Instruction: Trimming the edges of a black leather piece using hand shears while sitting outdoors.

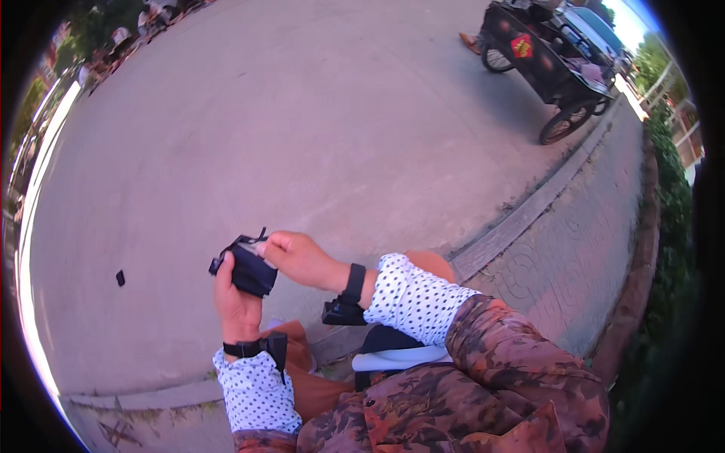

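Note:
A small dark pouch (255,276) with a thin strap or cord at its top is held up in front of me, over the ground. My left hand (239,306) grips it from below and the left, thumb along its near side. My right hand (300,260) is closed at the upper right edge of the pouch, fingertips at its opening. Something pale shows beside those fingertips, too small to name. Both wrists wear black straps with dark box-shaped devices, below white dotted cuffs.
A small black object (120,278) lies on the concrete ground (302,128) to the left. A dark cargo tricycle (540,68) stands at the far right, beside a stone kerb (521,208). Green hedge (668,249) runs along the right. Several people sit at the far left.

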{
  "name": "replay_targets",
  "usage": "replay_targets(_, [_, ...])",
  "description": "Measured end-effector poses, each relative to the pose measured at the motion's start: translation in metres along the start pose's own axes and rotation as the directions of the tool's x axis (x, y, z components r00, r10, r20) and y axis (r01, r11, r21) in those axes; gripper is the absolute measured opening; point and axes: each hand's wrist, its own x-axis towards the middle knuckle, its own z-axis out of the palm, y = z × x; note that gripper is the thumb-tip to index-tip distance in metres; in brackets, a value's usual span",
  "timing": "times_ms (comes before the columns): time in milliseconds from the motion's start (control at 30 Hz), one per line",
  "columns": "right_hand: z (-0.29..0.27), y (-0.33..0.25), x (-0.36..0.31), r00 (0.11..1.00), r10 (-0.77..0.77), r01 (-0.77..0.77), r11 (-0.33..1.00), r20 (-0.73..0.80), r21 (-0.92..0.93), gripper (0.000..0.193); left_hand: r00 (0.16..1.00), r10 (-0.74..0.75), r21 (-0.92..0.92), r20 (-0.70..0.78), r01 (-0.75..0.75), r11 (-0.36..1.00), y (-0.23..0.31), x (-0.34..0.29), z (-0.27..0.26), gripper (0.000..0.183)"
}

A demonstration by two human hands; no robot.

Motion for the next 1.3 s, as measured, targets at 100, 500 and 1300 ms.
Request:
replay_targets(100, [0.015,0.001,-0.003,0.993,0.046,-0.05,0.998,0.106,0.035,0.038,0.994,0.096,0.044,-0.05,-0.094,0.995,0.014,-0.01,-0.018,0.033])
replay_targets(500, [-0.013,-0.021,0.0,0.897,-0.329,0.321,0.944,-0.296,-0.078,0.026,0.996,0.084,0.311,0.01,-0.082,0.947,0.0,-0.002,0.012,0.027])
replay_targets(1300, [-0.004,-0.053,0.006,0.951,0.17,-0.232,0.945,0.259,0.233,0.021,0.992,-0.104,0.376,0.072,0.069,0.924,0.033,-0.049,-0.007,0.018])
